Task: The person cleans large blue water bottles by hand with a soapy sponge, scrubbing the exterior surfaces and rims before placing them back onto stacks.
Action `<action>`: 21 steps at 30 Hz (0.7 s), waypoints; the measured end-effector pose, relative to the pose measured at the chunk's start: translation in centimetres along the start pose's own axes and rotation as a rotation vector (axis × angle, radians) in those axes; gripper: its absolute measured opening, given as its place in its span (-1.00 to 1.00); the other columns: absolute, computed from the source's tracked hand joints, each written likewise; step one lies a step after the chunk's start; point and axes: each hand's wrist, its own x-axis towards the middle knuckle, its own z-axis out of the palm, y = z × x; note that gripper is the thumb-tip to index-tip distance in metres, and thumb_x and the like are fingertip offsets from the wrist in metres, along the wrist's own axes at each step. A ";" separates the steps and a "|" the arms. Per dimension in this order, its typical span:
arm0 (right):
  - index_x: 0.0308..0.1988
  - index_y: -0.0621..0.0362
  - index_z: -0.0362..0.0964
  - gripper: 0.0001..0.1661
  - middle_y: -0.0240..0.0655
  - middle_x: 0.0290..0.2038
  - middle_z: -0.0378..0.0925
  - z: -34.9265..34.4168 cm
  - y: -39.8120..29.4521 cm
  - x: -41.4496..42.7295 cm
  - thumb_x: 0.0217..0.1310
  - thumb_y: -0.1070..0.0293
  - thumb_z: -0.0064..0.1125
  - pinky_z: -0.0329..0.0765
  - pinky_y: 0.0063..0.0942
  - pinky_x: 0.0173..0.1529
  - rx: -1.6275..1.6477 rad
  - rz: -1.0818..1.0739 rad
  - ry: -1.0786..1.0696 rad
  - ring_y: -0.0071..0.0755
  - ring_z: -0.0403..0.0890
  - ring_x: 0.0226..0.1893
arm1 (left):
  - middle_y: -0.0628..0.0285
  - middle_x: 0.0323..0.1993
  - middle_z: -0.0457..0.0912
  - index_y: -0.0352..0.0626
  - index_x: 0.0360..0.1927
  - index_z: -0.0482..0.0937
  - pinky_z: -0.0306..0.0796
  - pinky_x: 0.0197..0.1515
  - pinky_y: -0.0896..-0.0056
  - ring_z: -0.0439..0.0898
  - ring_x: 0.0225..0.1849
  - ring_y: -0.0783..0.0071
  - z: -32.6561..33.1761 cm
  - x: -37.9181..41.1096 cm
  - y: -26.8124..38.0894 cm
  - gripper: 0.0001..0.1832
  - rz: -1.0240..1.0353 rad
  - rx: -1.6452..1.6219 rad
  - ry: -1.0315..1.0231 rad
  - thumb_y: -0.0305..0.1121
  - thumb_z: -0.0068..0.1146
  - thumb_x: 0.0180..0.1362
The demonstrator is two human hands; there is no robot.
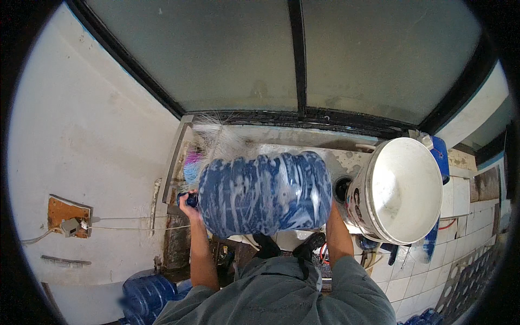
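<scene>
A large blue ribbed water jug (264,195), streaked with white suds, lies on its side across the front of me. Its neck points left, and my left hand (191,206) is wrapped around it. At the right end, my right hand (334,206) is against the jug's base; the fingers are mostly hidden behind it. Just beyond the jug's left end stand brush bristles, some clear (217,136) and some purple and light blue (191,164). The jug hides much of the wet basin top (345,160) beneath.
A white plastic bucket (406,191) stands close by on the right, beside a dark round opening (342,186). Framed frosted glass panels (243,61) rise behind the basin. Cables run along the left wall (101,162). More blue jugs (148,294) are at lower left.
</scene>
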 end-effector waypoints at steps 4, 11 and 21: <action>-0.19 0.14 0.47 -0.47 -0.44 -0.35 0.50 -1.7 2.6 -5.1 0.23 -0.15 0.02 0.44 -0.53 -0.22 0.150 0.160 0.060 -0.56 0.48 -0.38 | 0.19 -0.49 0.51 -0.15 -0.48 0.45 0.44 -0.16 0.17 0.54 -0.34 0.21 5.3 -1.7 1.1 -0.81 -0.066 0.120 0.210 -0.25 0.07 -0.06; -0.05 0.27 0.41 -0.36 -0.31 -0.24 0.53 -0.1 -8.3 -11.6 0.27 -0.13 -0.07 0.43 -0.38 -0.08 -0.012 0.038 0.127 -0.33 0.53 -0.29 | 0.22 -0.42 0.59 -0.15 -0.38 0.51 0.48 -0.21 0.24 0.57 -0.38 0.31 12.1 -2.8 3.2 -0.70 -0.052 0.166 0.015 -0.10 0.11 0.06; -0.09 0.33 0.41 -0.59 0.06 -0.18 0.52 11.8 -15.5 -8.4 0.37 0.19 -0.18 0.43 -0.21 -0.02 -0.788 -0.707 0.175 0.08 0.54 -0.16 | 0.19 -0.44 0.51 -0.21 -0.39 0.45 0.36 -0.05 0.29 0.51 -0.26 0.27 18.0 -3.1 1.7 -0.82 0.058 -0.004 -0.253 -0.30 0.08 0.06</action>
